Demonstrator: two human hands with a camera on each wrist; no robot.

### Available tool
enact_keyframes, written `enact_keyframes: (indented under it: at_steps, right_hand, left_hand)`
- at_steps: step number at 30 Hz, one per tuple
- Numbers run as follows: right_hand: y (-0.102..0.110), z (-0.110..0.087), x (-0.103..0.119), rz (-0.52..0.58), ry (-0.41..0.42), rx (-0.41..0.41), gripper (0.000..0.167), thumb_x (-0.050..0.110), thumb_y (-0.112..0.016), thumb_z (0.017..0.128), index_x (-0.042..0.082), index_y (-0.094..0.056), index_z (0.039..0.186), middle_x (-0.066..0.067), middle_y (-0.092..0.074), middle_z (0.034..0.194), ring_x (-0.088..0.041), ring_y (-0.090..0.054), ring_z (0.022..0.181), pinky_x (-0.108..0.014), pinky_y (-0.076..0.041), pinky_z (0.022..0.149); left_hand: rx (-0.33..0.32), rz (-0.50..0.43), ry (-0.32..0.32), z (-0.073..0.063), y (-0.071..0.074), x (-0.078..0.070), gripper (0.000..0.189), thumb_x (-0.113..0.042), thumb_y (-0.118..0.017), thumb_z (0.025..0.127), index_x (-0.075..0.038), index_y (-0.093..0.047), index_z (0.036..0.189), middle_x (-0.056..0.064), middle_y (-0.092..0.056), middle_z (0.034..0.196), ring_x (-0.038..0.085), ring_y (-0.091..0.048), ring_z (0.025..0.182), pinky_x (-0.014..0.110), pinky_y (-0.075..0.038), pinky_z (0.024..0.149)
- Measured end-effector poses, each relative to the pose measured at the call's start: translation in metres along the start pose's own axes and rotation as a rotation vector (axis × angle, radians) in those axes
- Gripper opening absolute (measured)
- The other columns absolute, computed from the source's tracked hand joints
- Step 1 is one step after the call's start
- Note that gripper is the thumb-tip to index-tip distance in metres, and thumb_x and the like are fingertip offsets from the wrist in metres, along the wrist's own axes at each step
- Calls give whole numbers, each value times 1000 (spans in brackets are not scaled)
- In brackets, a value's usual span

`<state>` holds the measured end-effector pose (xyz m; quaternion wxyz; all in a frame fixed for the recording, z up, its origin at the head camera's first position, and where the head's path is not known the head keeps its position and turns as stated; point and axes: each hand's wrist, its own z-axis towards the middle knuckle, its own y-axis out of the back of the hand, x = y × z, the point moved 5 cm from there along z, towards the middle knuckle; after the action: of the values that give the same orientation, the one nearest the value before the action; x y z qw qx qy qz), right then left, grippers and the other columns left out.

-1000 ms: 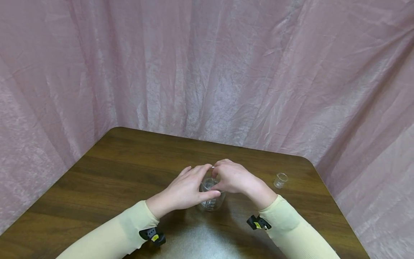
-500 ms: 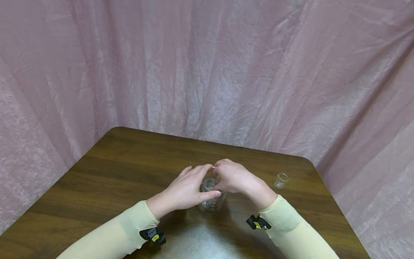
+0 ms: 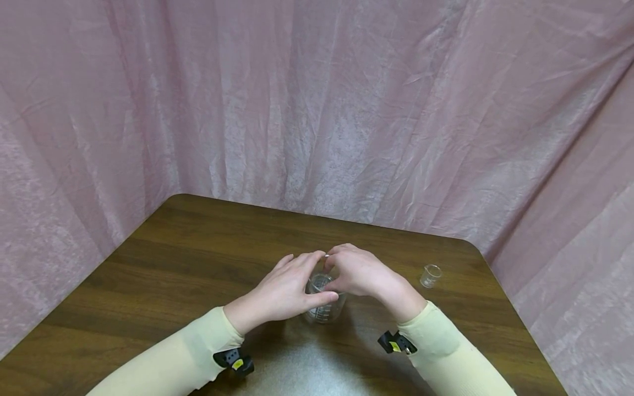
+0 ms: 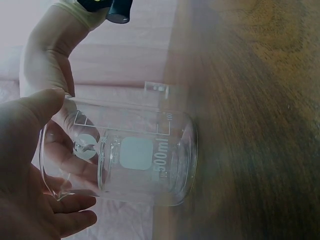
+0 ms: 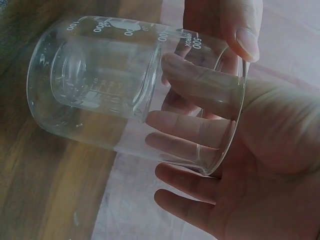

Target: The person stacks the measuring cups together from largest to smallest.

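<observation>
A large clear glass beaker marked 500ml stands upright on the wooden table, with a smaller glass beaker inside it. My left hand holds the large beaker near its rim, thumb on the near side and fingers round the far side. From the right, my right hand reaches into its mouth. In the right wrist view, its thumb and first fingers pinch the rim of the smaller beaker; its other fingers stay outside the large one. In the head view my hands mostly hide the smaller beaker.
A tiny glass beaker stands apart on the right side of the brown wooden table. Pink curtains hang behind and beside the table. Dark wrist cameras sit on both sleeves.
Both hands keep their places at the beakers. My right wrist and sleeve have shifted very slightly; nothing else has visibly moved.
</observation>
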<state>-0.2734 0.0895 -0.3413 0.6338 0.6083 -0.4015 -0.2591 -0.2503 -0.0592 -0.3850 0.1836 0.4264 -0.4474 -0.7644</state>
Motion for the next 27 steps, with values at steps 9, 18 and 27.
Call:
enact_keyframes:
  at_steps: [9, 18, 27]
  right_hand:
    - [2, -10, -3, 32, -14, -78, 29, 35, -93, 90, 16, -84, 109, -2, -73, 134, -27, -60, 138, -50, -55, 108]
    - [3, -19, -9, 87, -27, -163, 31, 35, -89, 94, 16, -84, 118, -1, -73, 136, -26, -60, 139, -52, -53, 110]
    - [5, -29, -16, 111, -12, -258, 35, 34, -90, 95, 16, -82, 124, -1, -73, 138, -26, -61, 139, -53, -53, 111]
  left_hand:
    - [7, 16, 12, 0, -1, 0, 95, -70, -70, 99, -7, -45, 165, 8, -57, 160, 23, -54, 148, 64, -25, 130]
    - [5, 19, 15, 0, 0, 1, 95, -70, -71, 99, -7, -45, 165, 9, -57, 160, 24, -54, 149, 64, -26, 130]
    - [12, 27, 15, 1, -1, 0, 94, -70, -71, 100, -7, -45, 165, 11, -57, 160, 26, -55, 148, 65, -27, 129]
